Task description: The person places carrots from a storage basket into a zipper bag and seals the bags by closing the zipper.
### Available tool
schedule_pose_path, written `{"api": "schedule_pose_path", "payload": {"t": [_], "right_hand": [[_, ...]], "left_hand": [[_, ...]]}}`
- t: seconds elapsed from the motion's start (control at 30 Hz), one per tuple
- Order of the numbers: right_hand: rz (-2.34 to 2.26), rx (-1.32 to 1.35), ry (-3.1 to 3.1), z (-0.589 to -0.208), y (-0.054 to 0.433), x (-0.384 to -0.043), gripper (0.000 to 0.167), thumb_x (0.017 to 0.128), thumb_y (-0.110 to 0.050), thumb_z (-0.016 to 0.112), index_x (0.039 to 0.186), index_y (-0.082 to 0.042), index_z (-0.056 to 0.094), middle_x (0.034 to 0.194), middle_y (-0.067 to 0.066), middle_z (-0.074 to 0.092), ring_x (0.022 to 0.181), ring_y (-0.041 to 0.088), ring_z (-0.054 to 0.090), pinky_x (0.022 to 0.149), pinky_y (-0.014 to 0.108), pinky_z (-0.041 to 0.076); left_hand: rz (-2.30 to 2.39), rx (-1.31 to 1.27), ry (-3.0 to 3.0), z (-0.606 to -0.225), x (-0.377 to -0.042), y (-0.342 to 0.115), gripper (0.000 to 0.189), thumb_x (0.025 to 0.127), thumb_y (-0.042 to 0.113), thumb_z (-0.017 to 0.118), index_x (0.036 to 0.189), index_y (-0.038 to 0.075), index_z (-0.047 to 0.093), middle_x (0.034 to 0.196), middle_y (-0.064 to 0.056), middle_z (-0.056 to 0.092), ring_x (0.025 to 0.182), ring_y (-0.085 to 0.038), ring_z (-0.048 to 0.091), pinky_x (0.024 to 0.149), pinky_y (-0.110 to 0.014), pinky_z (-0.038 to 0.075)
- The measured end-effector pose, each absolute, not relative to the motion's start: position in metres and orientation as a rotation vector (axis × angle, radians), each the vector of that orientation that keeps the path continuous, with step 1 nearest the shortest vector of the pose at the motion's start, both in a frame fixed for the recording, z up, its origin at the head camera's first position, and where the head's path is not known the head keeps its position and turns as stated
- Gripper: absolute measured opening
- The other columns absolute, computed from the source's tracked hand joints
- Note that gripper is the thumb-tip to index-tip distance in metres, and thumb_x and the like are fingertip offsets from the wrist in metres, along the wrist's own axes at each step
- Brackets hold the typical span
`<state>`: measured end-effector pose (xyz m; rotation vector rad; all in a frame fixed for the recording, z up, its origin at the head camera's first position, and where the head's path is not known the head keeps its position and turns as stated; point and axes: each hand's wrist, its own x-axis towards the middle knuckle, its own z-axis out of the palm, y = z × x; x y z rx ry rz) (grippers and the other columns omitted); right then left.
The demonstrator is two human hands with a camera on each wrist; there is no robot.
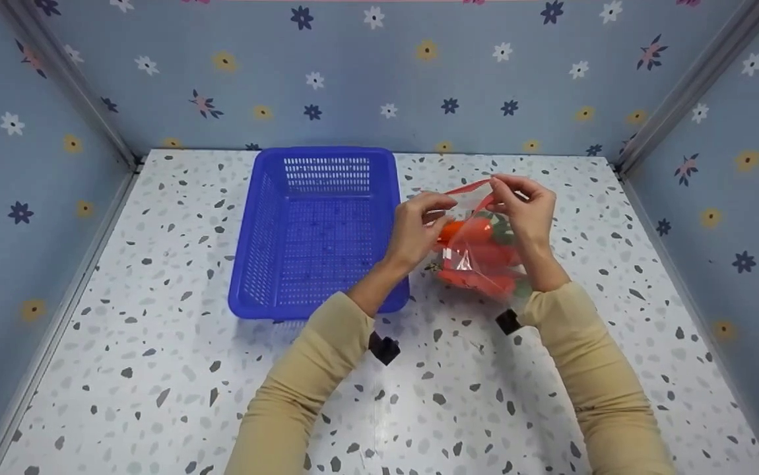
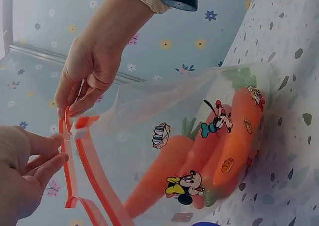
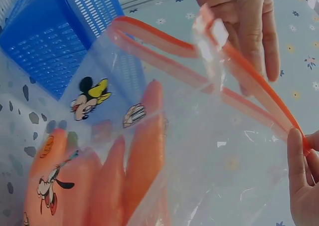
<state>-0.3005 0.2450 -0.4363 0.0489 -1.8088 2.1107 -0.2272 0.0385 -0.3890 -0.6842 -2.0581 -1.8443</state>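
Note:
A clear zip bag [image 1: 465,260] with red zip strips and cartoon prints stands on the tabletop, its mouth parted. Several orange carrots [image 2: 232,136] with green tops are inside, seen through the plastic. My right hand [image 1: 523,204] pinches the upper edge of the mouth between thumb and fingers. At the mouth's other side is my left hand [image 1: 416,227], thumb and fingers apart, fingertips right by the red strip [image 2: 70,176]. In the right wrist view, the fingers [image 3: 251,41] of the left hand extend behind the strip, near a whitish slider [image 3: 219,31].
A blue perforated plastic basket [image 1: 241,290] stands just left of the bag, beside my left forearm. The speckled white tabletop [image 1: 155,356] runs around both. Flower-patterned panels [image 1: 340,72] enclose the back and sides.

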Motion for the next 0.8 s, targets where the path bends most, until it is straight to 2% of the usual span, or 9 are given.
{"api": "schedule_pose_path", "payload": {"t": [0.23, 0.4, 0.63, 0.8], "right_hand": [[2.062, 0.077, -1.814, -0.363, 0.21, -0.241, 0.021, 0.076, -0.003, 0.068, 0.089, 0.014, 0.063, 0.074, 0.02, 0.058, 0.053, 0.018, 0.058, 0.053, 0.028, 0.051], [2.036, 0.147, -1.816, -0.359, 0.213, -0.237, 0.02, 0.076, -0.003, 0.067, 0.087, 0.013, 0.064, 0.074, 0.02, 0.059, 0.051, 0.017, 0.058, 0.05, 0.027, 0.051], [1.986, 0.216, -1.884, -0.357, 0.218, -0.231, 0.023, 0.076, -0.006, 0.069, 0.089, 0.012, 0.064, 0.076, 0.014, 0.063, 0.051, 0.018, 0.059, 0.051, 0.028, 0.051], [2.023, 0.269, -1.892, -0.352, 0.219, -0.223, 0.022, 0.075, -0.005, 0.069, 0.089, 0.012, 0.065, 0.077, 0.015, 0.064, 0.052, 0.019, 0.06, 0.052, 0.03, 0.051]], "left_hand": [[-1.635, -0.714, -2.02, -0.381, -0.232, 0.025, 0.012, 0.081, -0.006, 0.059, 0.089, -0.003, 0.067, 0.088, -0.01, 0.063, 0.083, -0.014, 0.059, 0.07, -0.021, 0.048], [-1.517, -0.749, -2.085, -0.376, -0.234, 0.015, 0.014, 0.082, -0.006, 0.057, 0.091, -0.002, 0.067, 0.094, -0.01, 0.062, 0.088, -0.016, 0.057, 0.071, -0.018, 0.046], [-1.468, -0.875, -2.21, -0.379, -0.227, 0.003, 0.02, 0.084, -0.007, 0.054, 0.101, -0.003, 0.064, 0.104, -0.012, 0.059, 0.1, -0.02, 0.054, 0.082, -0.022, 0.044], [-1.448, -0.984, -2.27, -0.385, -0.222, -0.003, 0.025, 0.082, -0.01, 0.054, 0.105, -0.003, 0.063, 0.108, -0.013, 0.059, 0.105, -0.021, 0.052, 0.088, -0.021, 0.04]]}}
